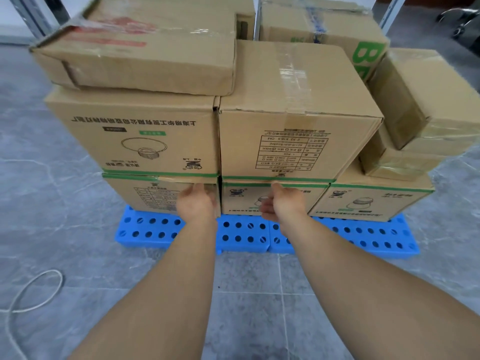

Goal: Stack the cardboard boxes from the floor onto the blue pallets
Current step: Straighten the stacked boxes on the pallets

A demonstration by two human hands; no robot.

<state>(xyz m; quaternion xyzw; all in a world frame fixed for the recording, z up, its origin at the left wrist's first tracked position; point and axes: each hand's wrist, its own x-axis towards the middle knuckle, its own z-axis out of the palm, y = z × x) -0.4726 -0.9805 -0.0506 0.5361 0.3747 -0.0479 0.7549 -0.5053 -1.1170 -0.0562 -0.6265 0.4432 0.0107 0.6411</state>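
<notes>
Boxes: cardboard boxes (293,118) stand stacked in layers on the blue pallets (244,233), which lie on the grey tiled floor (52,203).
Left hand (197,202): at the near face of the bottom-left box (145,194), fingers loosely extended, holding nothing.
Right hand (281,202): at the bottom-middle box (249,201), fingers loosely curled; whether they grip cannot be told.
Floor, near left: a white cord (33,294).
</notes>
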